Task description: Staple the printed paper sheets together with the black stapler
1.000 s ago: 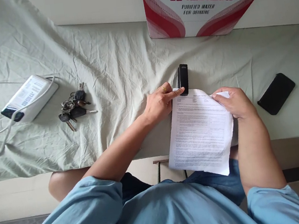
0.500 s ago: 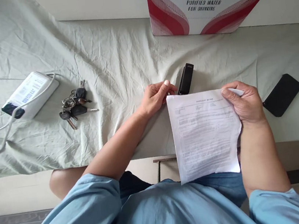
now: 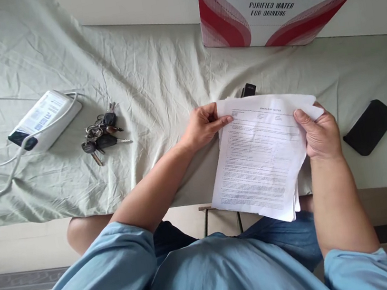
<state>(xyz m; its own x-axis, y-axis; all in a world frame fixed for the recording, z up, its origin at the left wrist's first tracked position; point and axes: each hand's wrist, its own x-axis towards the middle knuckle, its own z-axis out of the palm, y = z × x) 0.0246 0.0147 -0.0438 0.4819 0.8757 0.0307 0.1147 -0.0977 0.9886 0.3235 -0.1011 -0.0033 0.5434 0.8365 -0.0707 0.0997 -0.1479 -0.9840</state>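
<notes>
Several printed paper sheets [image 3: 256,160] hang in a loose stack between my two hands, over the near edge of the cloth-covered table. My left hand [image 3: 205,126] pinches their upper left corner, thumb on the printed face and fingers behind. At the upper right side, my right hand [image 3: 321,132] grips the sheets with its thumb on top; its other fingers are mostly hidden. Just beyond the top edge of the paper, one end of a black stapler-like object [image 3: 248,90] shows, the rest of it covered by the sheets.
A large red and white water carton [image 3: 282,7] stands at the back. To the right lies a black phone-like slab [image 3: 370,127]. On the left are a bunch of keys [image 3: 104,136] and a white power bank [image 3: 46,120] with cables, all on the wrinkled cloth [image 3: 154,73].
My left hand has closed on the upper left corner of the sheets. Their top edge has risen, now covering most of the black object, and a second sheet shows behind the front one.
</notes>
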